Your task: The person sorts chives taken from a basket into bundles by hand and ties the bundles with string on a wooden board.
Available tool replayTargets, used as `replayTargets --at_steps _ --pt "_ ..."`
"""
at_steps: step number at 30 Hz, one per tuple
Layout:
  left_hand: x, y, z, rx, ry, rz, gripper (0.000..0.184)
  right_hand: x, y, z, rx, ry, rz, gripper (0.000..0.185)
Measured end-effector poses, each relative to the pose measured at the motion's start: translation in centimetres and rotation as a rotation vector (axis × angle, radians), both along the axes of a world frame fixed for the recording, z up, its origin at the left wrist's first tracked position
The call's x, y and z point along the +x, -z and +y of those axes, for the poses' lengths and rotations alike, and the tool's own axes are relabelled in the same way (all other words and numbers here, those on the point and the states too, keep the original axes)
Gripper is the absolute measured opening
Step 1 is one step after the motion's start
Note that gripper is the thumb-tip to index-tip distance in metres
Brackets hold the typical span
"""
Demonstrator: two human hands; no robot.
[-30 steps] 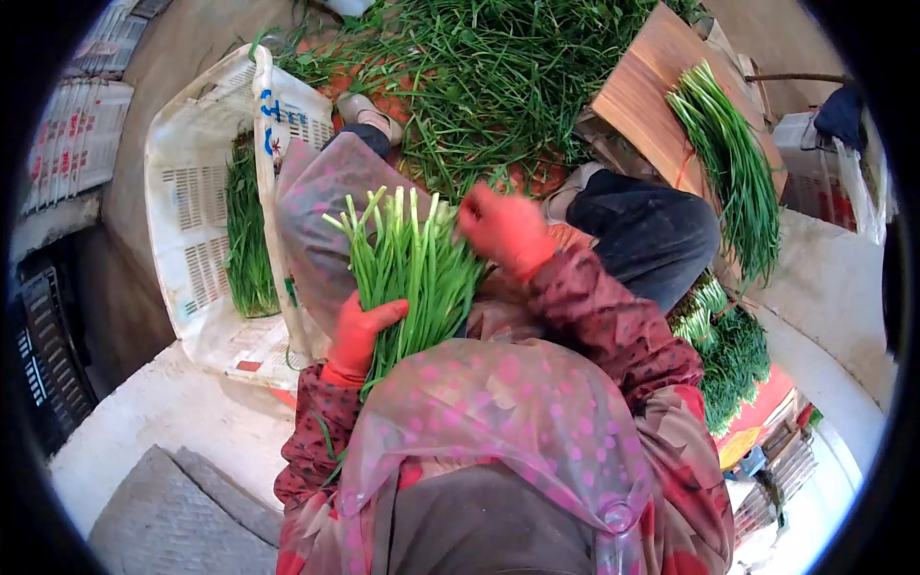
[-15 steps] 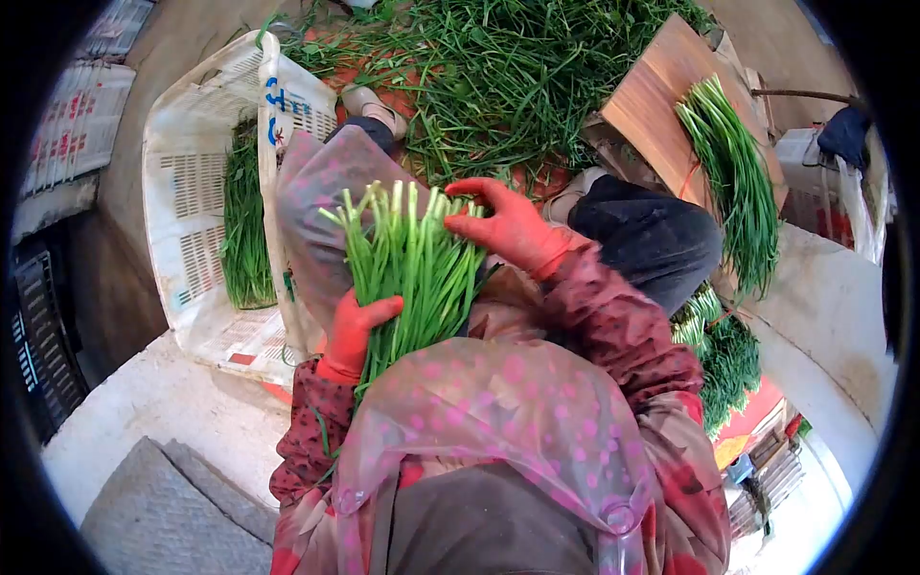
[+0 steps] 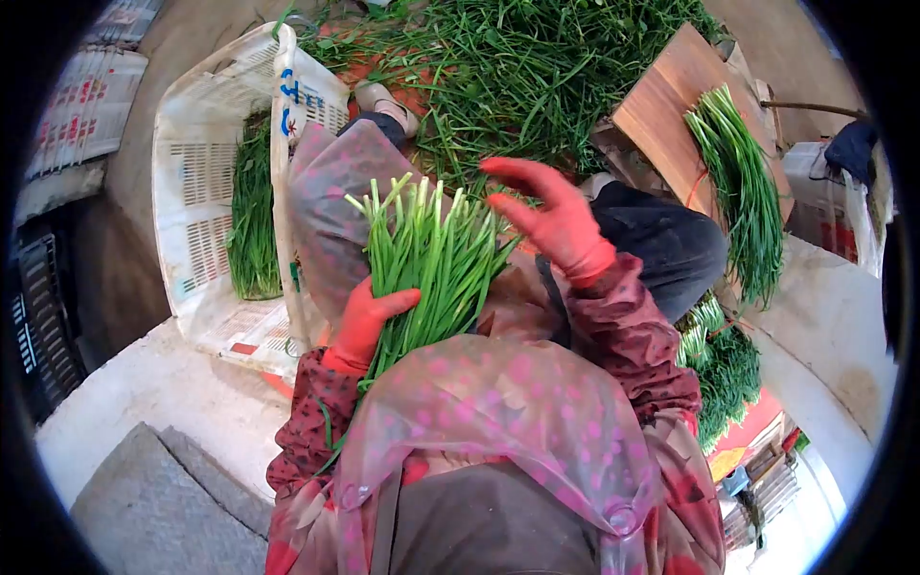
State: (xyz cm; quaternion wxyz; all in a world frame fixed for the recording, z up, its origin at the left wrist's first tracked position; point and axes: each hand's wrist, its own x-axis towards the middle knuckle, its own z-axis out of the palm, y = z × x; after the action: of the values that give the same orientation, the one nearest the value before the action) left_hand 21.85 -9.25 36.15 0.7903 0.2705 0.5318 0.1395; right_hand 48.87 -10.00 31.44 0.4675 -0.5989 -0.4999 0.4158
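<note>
My left hand [image 3: 372, 321], in a red rubber glove, is wrapped round a bunch of garlic chives [image 3: 436, 259] on my lap. The pale cut ends fan out away from me, and the leafy ends run back under the spotted plastic apron [image 3: 517, 393]. My right hand [image 3: 556, 216], gloved the same way, hovers just right of the pale ends. Its thumb and fingers are apart with nothing between them.
A white plastic crate [image 3: 206, 278] on the left holds more chives [image 3: 254, 216]. Loose greens [image 3: 517, 77] cover the floor ahead. A tied bunch [image 3: 738, 192] lies on a wooden board [image 3: 661, 110] at right, with further bundles [image 3: 724, 379] below it.
My right hand has moved off the pale ends, up and to the right, and its fingers have spread. The left hand keeps its hold; the view has shifted slightly.
</note>
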Motion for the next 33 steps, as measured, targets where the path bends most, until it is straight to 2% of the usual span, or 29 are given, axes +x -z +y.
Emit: replayTargets --at_steps 2,4,6,7,8,10,11,13,14,16,17,18,19,20,21,22,23,24,26,27,28,29,30,32,33 --pt "0.4 0.1 0.0 0.067 0.005 0.031 0.040 -2.1 -1.8 1.0 0.169 -0.267 -0.351 0.040" --pt "0.3 0.1 -0.1 0.061 -0.012 0.001 0.041 -1.6 -0.2 1.5 0.121 -0.303 -0.364 0.039" --pt "0.0 0.1 -0.1 0.062 -0.045 -0.019 0.041 0.5 3.4 1.1 -0.243 0.167 0.115 0.050" --pt "-0.3 0.1 0.0 0.064 -0.043 -0.004 0.042 1.3 3.0 -0.2 -0.243 0.160 0.329 0.051" --pt "-0.6 0.1 -0.1 0.062 -0.041 0.014 0.043 2.2 4.2 -1.6 -0.311 0.128 0.335 0.050" --pt "-0.8 0.6 0.0 0.054 -0.031 0.022 0.044 3.0 3.6 -3.9 -0.556 0.079 0.602 0.048" --pt "-0.5 0.8 0.0 0.043 -0.012 0.022 0.045 2.6 3.7 -4.5 -0.557 0.067 0.595 0.048" --pt "0.3 0.6 0.0 0.071 -0.004 0.009 0.045 1.9 4.6 -5.0 -0.335 0.176 0.408 0.048" --pt "0.6 0.4 0.0 0.094 0.019 0.004 0.046 1.6 3.6 -4.2 -0.336 0.163 0.409 0.048" --pt "1.1 0.4 -0.2 0.166 0.090 0.087 0.046 0.6 -1.2 -2.0 -0.012 0.218 0.181 0.050" --pt "1.4 0.5 -0.1 0.246 0.168 0.160 0.047 0.4 -3.0 -0.8 -0.011 0.221 0.180 0.050" --pt "1.8 0.4 -0.1 0.247 0.170 0.155 0.047 0.2 -4.7 0.5 0.211 0.020 -0.104 0.051" --pt "2.2 0.2 -0.1 0.332 0.272 0.230 0.049 -0.2 -6.3 1.8 0.428 -0.188 -0.390 0.051" --pt "2.6 -0.1 -0.1 0.417 0.375 0.305 0.050 -1.4 -7.7 3.0 0.345 -0.393 -0.466 0.053" --pt "3.0 -0.6 -0.1 0.415 0.377 0.299 0.050 -3.6 -8.0 3.1 0.389 -0.395 -0.567 0.038" --pt "3.5 -1.2 0.1 0.446 0.517 0.436 0.051 -4.9 -7.3 3.5 0.385 -0.393 -0.572 0.038" --pt "3.8 -1.5 0.2 0.476 0.659 0.574 0.051 -5.7 -5.8 4.2 0.335 -0.579 -0.806 0.028" --pt "3.7 -1.1 0.0 0.478 0.667 0.568 0.051 -5.9 -4.2 4.9 0.275 -0.763 -1.036 0.019" --pt "2.8 0.4 -0.4 0.353 0.499 0.421 0.049 -3.1 -1.2 7.1 0.041 -0.508 -1.096 0.017" --pt "2.5 0.8 -0.5 0.350 0.504 0.415 0.049 -0.8 -0.1 7.7 -0.040 -0.279 -1.026 0.018" --pt "2.1 1.0 -0.6 0.279 0.368 0.282 0.048 1.8 0.7 7.2 -0.120 -0.050 -0.945 0.019" --pt "1.7 1.2 -0.4 0.209 0.232 0.149 0.047 4.0 1.7 5.8 -0.207 0.129 -0.679 0.025" --pt "1.2 1.2 -0.2 0.211 0.238 0.144 0.047 6.2 2.6 4.6 -0.282 0.301 -0.410 0.030" --pt "0.4 1.2 0.3 0.171 0.166 0.112 0.045 8.5 2.9 0.7 -0.474 0.140 -0.208 0.030" --pt "0.3 1.1 0.5 0.168 0.168 0.107 0.045 8.7 4.1 -1.6 -0.505 0.026 -0.112 0.038"
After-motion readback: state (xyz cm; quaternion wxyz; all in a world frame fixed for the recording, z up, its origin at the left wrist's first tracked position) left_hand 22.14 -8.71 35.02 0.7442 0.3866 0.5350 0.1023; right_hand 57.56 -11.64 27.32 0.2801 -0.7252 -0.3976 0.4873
